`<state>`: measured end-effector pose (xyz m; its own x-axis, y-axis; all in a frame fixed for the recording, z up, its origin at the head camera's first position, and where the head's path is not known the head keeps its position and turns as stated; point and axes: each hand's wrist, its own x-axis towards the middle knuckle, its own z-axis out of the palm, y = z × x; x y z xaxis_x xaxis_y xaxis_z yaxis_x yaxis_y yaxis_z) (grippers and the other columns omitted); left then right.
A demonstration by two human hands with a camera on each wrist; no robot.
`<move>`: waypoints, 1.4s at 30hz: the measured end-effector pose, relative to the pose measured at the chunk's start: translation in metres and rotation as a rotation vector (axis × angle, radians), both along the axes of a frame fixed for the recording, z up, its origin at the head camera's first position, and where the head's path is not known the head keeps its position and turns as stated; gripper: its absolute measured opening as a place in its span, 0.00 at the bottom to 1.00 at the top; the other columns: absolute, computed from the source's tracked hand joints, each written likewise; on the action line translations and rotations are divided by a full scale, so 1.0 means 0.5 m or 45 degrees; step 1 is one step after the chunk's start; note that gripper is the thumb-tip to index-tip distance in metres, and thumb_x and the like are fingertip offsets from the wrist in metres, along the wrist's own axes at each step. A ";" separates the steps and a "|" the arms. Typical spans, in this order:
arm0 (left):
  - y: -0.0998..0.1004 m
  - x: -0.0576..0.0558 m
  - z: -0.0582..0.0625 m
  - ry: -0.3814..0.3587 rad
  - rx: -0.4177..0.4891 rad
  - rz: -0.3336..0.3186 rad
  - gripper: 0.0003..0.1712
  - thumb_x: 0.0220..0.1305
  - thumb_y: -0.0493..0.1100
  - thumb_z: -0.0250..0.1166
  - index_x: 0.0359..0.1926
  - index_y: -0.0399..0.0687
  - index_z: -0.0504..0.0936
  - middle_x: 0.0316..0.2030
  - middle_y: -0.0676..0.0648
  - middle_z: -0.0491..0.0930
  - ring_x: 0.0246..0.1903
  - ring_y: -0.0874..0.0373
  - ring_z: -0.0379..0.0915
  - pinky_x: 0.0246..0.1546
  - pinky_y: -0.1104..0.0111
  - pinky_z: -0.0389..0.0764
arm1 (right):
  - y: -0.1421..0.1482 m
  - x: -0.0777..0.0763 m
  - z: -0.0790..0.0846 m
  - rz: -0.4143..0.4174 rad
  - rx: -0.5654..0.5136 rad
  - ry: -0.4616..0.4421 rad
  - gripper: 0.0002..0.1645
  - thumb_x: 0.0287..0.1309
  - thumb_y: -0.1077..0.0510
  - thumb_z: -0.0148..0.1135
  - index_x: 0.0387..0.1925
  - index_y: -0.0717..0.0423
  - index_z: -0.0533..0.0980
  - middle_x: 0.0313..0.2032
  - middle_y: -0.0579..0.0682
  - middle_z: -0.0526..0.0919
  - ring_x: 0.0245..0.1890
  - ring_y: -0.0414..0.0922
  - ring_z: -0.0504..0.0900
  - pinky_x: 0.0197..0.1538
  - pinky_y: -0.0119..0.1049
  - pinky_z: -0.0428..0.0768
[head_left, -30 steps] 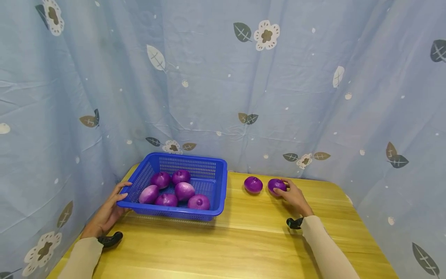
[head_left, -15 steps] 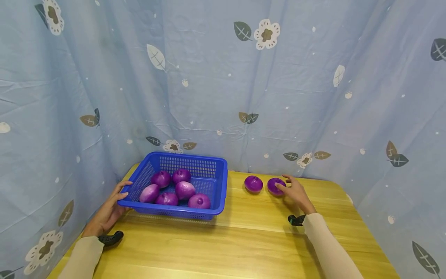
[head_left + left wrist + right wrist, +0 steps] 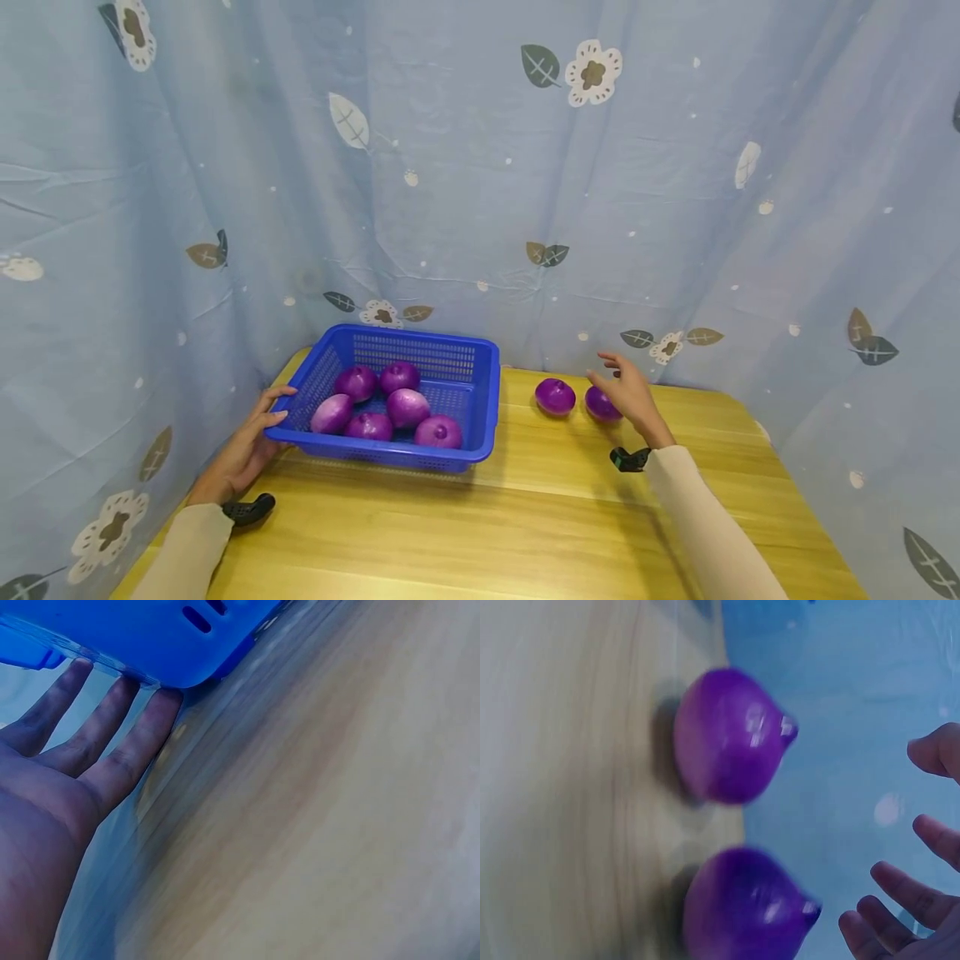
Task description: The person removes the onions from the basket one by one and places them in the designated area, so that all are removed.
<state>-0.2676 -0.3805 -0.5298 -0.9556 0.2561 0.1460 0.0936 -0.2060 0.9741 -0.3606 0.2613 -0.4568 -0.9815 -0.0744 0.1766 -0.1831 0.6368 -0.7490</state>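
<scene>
Presently, my right fingers are spread near the rightmost glossy purple onion; grazing could roll it. Left fingers pinch the blue plastic basket.

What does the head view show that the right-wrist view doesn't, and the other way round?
Only head: the left hand on a blue plastic basket and six glossy, round purple onions inside.

Only right wrist: the loose purple onion farther from the basket with no hand across it, though the frame's edge cuts it.

Both: that onion, the other loose purple onion, right hand, yellow wood-grain table, patterned blue curtain.
</scene>
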 end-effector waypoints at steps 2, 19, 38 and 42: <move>0.005 -0.002 -0.001 0.013 0.010 -0.011 0.22 0.82 0.44 0.43 0.71 0.67 0.63 0.68 0.46 0.46 0.58 0.52 0.69 0.50 0.65 0.79 | -0.015 0.000 0.012 0.015 0.004 0.025 0.41 0.69 0.40 0.64 0.75 0.55 0.64 0.70 0.67 0.68 0.68 0.67 0.65 0.65 0.65 0.66; 0.018 0.005 -0.018 0.005 0.009 -0.002 0.23 0.82 0.44 0.42 0.73 0.65 0.60 0.69 0.47 0.43 0.59 0.54 0.68 0.52 0.65 0.79 | -0.187 0.015 0.055 0.278 0.006 0.104 0.35 0.65 0.43 0.69 0.70 0.47 0.71 0.61 0.56 0.79 0.59 0.58 0.78 0.61 0.55 0.76; 0.010 0.001 -0.006 -0.006 0.013 -0.003 0.24 0.82 0.46 0.42 0.74 0.67 0.59 0.68 0.45 0.41 0.58 0.54 0.69 0.52 0.64 0.79 | -0.373 0.052 0.058 0.654 0.002 0.120 0.38 0.60 0.45 0.74 0.69 0.46 0.71 0.57 0.49 0.81 0.52 0.44 0.82 0.56 0.41 0.80; 0.008 0.002 -0.001 -0.018 0.015 0.020 0.24 0.82 0.47 0.43 0.74 0.67 0.59 0.69 0.46 0.41 0.58 0.55 0.70 0.52 0.65 0.80 | -0.402 0.059 0.055 0.721 0.030 0.084 0.40 0.58 0.45 0.76 0.69 0.46 0.71 0.57 0.49 0.81 0.53 0.43 0.81 0.56 0.39 0.81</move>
